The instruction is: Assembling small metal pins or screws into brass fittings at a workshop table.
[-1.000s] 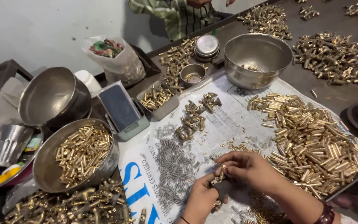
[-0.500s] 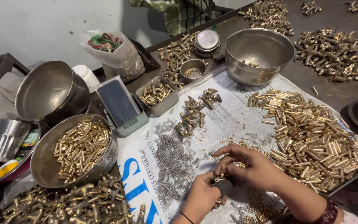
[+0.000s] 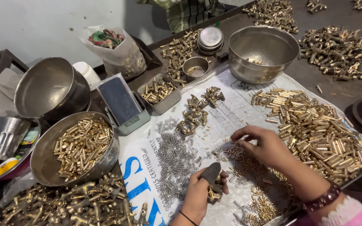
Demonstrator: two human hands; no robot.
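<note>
A person sits at a worktable covered by a white printed sack that serves as the work mat; every place below is given relative to this mat.

At the mat's near edge the left hand is closed around a dark flat tool with a small brass fitting pinched under it. Just to the right, the right hand hovers palm down over a scatter of small brass pins, fingers loosely curled; whether it has picked one up I cannot tell.

The step in hand looks like assembly: a small part is being picked for the fitting held in the left hand. The next move would call for a fine fingertip pinch on one pin and careful lining up with the fitting.

On the mat's middle lies one grey heap of small springs, beyond it a cluster of brass fittings. Its right side carries one large heap of brass tubes.

Three large steel bowls are in view: one at the mat's far edge, nearly empty; one off the left edge, filled with brass tubes; one empty, tilted behind that. One small steel cup, one stack of round lids, one phone and one plastic bag sit beyond the far left corner.
</note>
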